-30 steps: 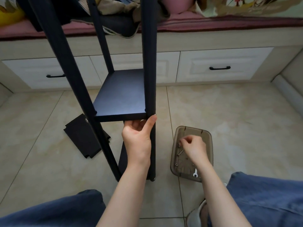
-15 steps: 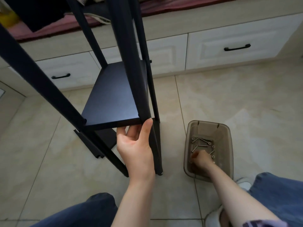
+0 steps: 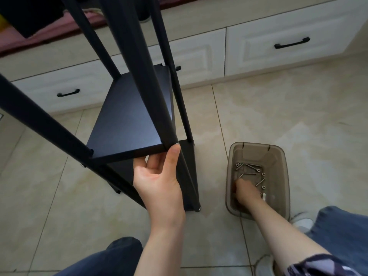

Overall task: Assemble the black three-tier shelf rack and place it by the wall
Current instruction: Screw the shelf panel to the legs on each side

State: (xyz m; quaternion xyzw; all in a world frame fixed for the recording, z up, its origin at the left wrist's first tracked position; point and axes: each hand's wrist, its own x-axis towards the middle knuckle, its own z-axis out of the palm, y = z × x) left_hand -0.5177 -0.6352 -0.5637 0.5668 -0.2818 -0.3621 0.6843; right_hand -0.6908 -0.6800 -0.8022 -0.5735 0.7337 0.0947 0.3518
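Floor: big shiny tiles [image 3: 278, 108] in a sandy cream colour, with thin dark lines between them.
Light: soft and pale; it makes whitish shiny patches on the floor at the right.
Drawers: a low row of white drawers along the far side, down by the floor. The right drawer [image 3: 258, 56] and the left drawer [image 3: 39, 90] show best.
Handles: a thin black handle [image 3: 292, 43] on the right drawer, and another black handle [image 3: 68, 93] on the left one.
Board: a pale tan strip [image 3: 219, 14] runs above the drawers.
Top: a pink-red mat [image 3: 14, 44] lies on top.
On the mat: a big dark thing [image 3: 29, 14], maybe a bag or cloth.
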